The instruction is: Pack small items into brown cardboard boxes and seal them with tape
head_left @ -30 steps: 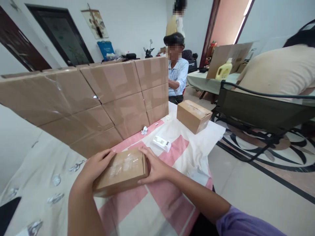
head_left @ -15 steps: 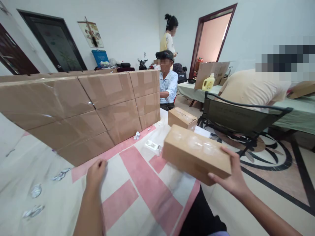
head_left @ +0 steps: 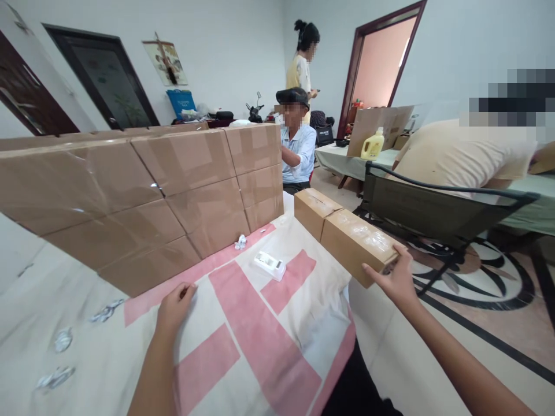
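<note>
Our right hand (head_left: 398, 281) grasped the near end of a long, brown cardboard box with clear, shiny tape along its top (head_left: 353, 238), the thumb on the side facing us and the fingers over the end. The box lay at the right edge of the cloth, its far end lined up with a second brown cardboard box (head_left: 312, 209); the two looked to be touching. Its near corner jutted past the cloth's edge in our view, and we could not tell whether its underside rested fully there.

We had our left hand (head_left: 176, 306) curled into a loose fist over the pink-and-white patterned cloth (head_left: 260, 332); we could not tell whether anything was inside it, or whether it touched the fabric.

Between our hands and a little beyond them we saw a small white device with a dark display (head_left: 269, 266), lying on the cloth. Near it, a crumpled whitish scrap (head_left: 240, 241) sat by the foot of a wall of stacked, taped brown cardboard boxes (head_left: 191, 179). Past the end of that wall we saw a person in a light-blue shirt (head_left: 300, 151), seated, wearing dark headgear.
</note>
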### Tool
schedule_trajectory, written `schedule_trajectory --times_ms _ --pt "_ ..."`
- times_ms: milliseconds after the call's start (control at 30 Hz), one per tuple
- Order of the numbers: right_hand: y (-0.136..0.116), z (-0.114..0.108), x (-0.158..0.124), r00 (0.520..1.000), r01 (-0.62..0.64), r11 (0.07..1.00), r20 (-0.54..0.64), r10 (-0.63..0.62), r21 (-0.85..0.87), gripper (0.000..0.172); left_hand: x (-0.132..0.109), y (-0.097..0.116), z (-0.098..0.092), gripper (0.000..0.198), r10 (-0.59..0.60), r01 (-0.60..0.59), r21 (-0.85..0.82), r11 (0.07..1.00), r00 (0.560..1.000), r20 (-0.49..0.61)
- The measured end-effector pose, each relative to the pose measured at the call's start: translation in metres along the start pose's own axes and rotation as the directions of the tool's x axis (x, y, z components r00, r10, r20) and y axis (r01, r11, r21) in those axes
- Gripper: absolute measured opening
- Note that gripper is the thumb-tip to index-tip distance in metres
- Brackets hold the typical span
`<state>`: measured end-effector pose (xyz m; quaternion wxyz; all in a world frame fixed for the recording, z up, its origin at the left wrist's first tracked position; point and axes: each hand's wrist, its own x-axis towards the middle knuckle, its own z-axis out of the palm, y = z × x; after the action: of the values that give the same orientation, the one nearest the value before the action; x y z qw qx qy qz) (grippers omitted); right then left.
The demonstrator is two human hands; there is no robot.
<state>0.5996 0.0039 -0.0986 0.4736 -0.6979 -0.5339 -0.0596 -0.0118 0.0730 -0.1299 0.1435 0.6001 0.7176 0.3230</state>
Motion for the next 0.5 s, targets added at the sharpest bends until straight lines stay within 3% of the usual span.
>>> schedule_trajectory --times_ms 200,500 --pt "0.003 0.049 0.052 0.991 0.105 0.994 0.086 -0.103 -0.014 0.116 0.002 -0.003 0.002 0.038 -0.046 0.046 0.011 0.999 0.999 0.022" --pt "-0.045 0.134 0.114 0.969 -0.026 0.999 0.246 0.016 0.035 0.131 0.004 -0.006 0.004 0.036 -0.064 0.065 -0.048 0.997 0.998 0.015"
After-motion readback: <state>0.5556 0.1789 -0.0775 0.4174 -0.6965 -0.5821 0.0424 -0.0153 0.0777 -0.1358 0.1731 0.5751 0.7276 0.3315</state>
